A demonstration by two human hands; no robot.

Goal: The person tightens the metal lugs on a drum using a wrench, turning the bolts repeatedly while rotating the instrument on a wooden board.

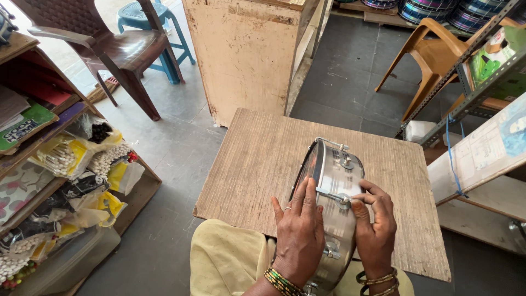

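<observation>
On the wooden surface [257, 164] at my lap, I stand a steel frame drum [334, 186] on its edge, my left hand [298, 233] spread flat against the rim to steady it. My right hand [375, 227] pinches a tuning nut [344, 200] (fingers narrowed on it) beside its hook rod [327, 194].

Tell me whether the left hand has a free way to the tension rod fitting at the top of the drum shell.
Probably yes: the left hand lies flat on the metal drum, and the shell up to the top fitting is bare.
</observation>
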